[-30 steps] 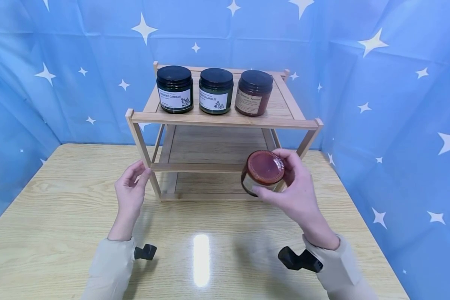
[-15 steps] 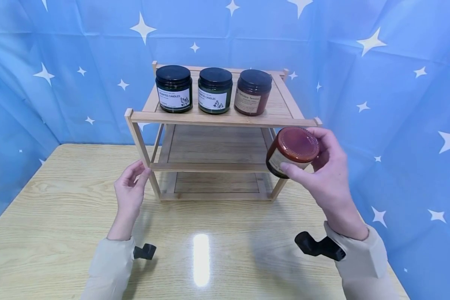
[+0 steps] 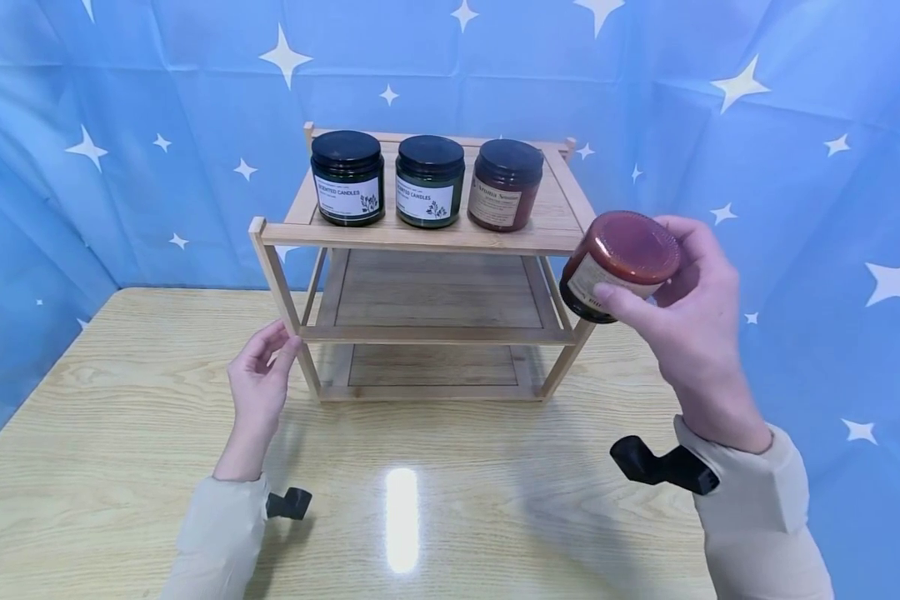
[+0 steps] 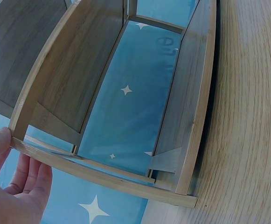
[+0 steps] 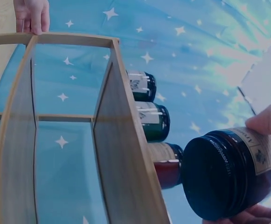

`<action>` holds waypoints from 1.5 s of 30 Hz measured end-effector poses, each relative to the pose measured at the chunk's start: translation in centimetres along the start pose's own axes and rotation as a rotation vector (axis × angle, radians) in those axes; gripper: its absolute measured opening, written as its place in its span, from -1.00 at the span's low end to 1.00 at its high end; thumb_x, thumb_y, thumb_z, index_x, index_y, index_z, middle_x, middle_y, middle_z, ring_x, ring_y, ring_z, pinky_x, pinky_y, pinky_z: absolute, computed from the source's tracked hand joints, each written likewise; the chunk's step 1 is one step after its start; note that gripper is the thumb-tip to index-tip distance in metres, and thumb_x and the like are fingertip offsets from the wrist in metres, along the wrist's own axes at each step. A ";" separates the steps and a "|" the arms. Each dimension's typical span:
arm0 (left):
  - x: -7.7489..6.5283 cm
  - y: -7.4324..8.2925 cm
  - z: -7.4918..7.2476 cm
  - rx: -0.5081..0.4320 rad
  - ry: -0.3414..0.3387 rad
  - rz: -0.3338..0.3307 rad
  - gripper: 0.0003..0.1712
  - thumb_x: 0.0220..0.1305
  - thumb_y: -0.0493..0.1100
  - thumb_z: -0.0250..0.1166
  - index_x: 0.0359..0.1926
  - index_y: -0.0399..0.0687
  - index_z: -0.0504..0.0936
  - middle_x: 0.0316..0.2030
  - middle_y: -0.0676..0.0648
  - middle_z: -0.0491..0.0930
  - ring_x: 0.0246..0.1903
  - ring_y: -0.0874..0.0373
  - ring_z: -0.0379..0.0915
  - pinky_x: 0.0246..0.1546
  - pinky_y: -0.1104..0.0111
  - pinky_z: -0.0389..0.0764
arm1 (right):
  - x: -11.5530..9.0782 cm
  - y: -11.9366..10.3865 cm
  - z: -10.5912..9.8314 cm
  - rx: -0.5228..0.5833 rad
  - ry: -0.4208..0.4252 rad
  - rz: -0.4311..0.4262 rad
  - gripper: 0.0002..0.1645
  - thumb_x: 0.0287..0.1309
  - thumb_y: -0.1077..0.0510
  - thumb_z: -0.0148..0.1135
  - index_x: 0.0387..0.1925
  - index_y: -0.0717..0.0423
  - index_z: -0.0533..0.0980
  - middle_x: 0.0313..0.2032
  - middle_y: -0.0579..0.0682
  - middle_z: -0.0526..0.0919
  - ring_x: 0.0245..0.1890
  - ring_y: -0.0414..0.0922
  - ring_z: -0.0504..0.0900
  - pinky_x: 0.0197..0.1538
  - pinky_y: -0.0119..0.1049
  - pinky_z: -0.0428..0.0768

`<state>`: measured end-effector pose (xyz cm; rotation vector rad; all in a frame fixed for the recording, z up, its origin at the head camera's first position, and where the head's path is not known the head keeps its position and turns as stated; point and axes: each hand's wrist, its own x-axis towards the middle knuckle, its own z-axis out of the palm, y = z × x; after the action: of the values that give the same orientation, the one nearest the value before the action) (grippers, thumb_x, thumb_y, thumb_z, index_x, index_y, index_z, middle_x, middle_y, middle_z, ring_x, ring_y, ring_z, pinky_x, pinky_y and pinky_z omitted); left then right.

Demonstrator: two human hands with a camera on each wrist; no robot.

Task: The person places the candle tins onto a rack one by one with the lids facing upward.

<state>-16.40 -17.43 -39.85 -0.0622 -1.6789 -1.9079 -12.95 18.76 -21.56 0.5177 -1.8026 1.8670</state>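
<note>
My right hand [image 3: 693, 312] grips a reddish-brown candle jar [image 3: 630, 250] in the air, beside the right front corner of the wooden shelf rack [image 3: 435, 336]. The jar is tilted with its glass base up towards the head camera; its black lid [image 5: 205, 177] shows in the right wrist view. At the rack's left front post, my left hand [image 3: 260, 367] holds the wood between thumb and fingers, as the left wrist view shows its fingers [image 4: 30, 179] behind the post. On the top tier stand two green candle jars [image 3: 348, 179] and another reddish-brown jar [image 3: 506, 185], all black-lidded.
The middle tier [image 3: 435, 287] and bottom tier [image 3: 431, 365] lie below the jars. The rack stands on a light wood table [image 3: 465, 467]. A blue star-patterned cloth [image 3: 810, 208] hangs behind and to the right.
My right hand has lifted the candle jar up and to the right, from in front of the lower tiers to beside the top tier. The left hand has stayed at the post.
</note>
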 end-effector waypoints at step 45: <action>0.1 -0.1 -0.1 -0.003 -0.008 0.008 -0.72 0.23 -0.55 0.18 -0.08 -0.32 0.65 -0.32 0.15 0.64 -0.21 0.30 0.55 -0.08 0.55 0.57 | 9.6 -0.9 -1.0 -0.981 -0.268 0.131 -0.15 -0.22 -0.02 0.62 0.15 0.04 0.45 -0.09 0.03 0.57 -0.19 -0.13 0.42 -0.23 -0.38 0.32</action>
<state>-16.53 -17.60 -39.93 -0.0781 -1.6790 -1.9065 -20.07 20.57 -15.29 0.2735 -2.6628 0.7858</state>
